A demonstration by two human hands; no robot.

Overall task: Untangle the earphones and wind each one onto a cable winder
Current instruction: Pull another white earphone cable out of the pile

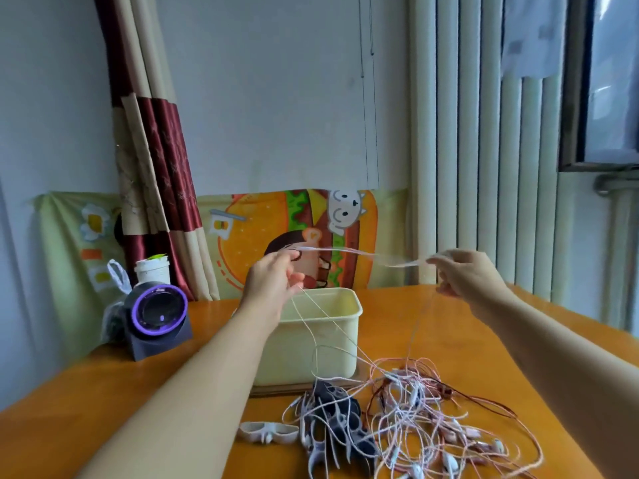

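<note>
Your left hand (273, 280) is raised above the orange wooden table (103, 402). Its fingers are curled, pinching one end of a thin, pale earphone cable (345, 252). Your right hand (466, 276) is lifted to about the same height, well apart from the left. Its fingertips pinch the other end of that stretch. Between the two hands the cable runs nearly level and taut, blurred along its middle.

From each hand a strand drops to a loose tangle of white, pink and reddish-brown earphones (432, 420) on the table, near you and to the right. Against the tangle's left side is a heap of dark and white plastic cable winders (342, 426), with cables crossing over it. Just left of the heap lies a single white, bone-shaped cable winder (268, 433).

Behind the heap stands a cream rectangular plastic tub (321, 340), open at the top. Your left forearm (193, 385) crosses in front of its left side. Farther left sits a dark device with a purple-ringed round lens (157, 314), with a white pot with a green top (152, 269) behind it. A cartoon burger cloth (262, 236) hangs on the wall, beside a maroon and cream curtain (155, 150).
</note>
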